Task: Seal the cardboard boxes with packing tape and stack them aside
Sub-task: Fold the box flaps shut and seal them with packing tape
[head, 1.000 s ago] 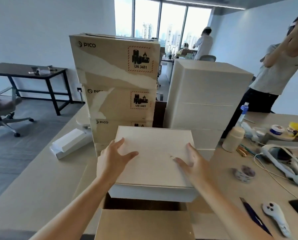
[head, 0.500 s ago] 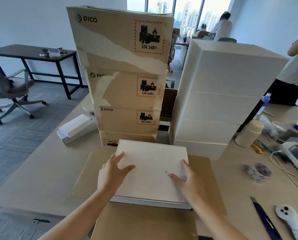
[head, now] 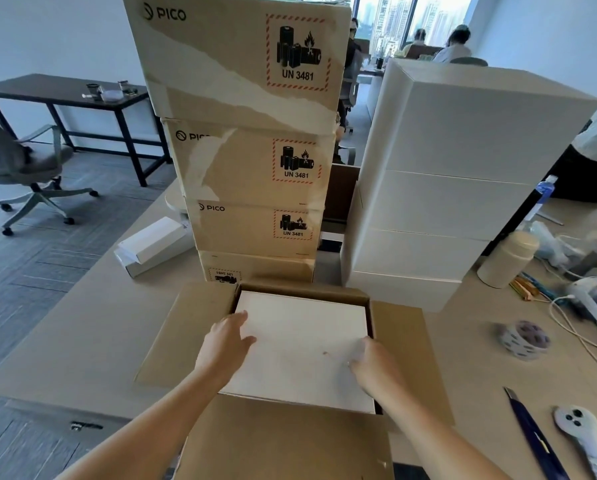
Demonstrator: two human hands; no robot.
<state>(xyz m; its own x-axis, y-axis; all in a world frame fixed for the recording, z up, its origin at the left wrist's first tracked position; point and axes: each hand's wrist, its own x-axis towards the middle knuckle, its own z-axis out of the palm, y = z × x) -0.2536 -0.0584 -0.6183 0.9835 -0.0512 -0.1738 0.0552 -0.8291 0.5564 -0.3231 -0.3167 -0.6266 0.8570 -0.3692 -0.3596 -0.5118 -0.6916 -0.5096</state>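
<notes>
Pressing on the lid of the white box (head: 304, 344), the left hand (head: 226, 344) lies flat with straight fingers near the lid's left edge. The right hand (head: 376, 362) rests toward the right side, but its fingertips are blurred, so it cannot be told whether they lie flat or curl. The white box sits inside the open cardboard carton (head: 283, 441), close under the rim, with a dark gap along its right wall. The carton's flaps are all spread outward, so sealing looks not yet begun and the step in hand appears to be seating the contents. To do it well, the person would likely push evenly with both palms so the box goes down square and does not jam on one corner. The hands should then come clear before opposite flaps are folded in pairs and the seam is held shut with one hand. The tape roll (head: 523, 339) lies on the table (head: 92, 334) well to the right of the carton, an easy reach for the right hand. The blue utility knife (head: 532, 434) lies nearer the front edge. Just behind the carton stands a tall stack of brown PICO boxes (head: 241, 150), with a stack of white boxes (head: 446, 188) beside it.
</notes>
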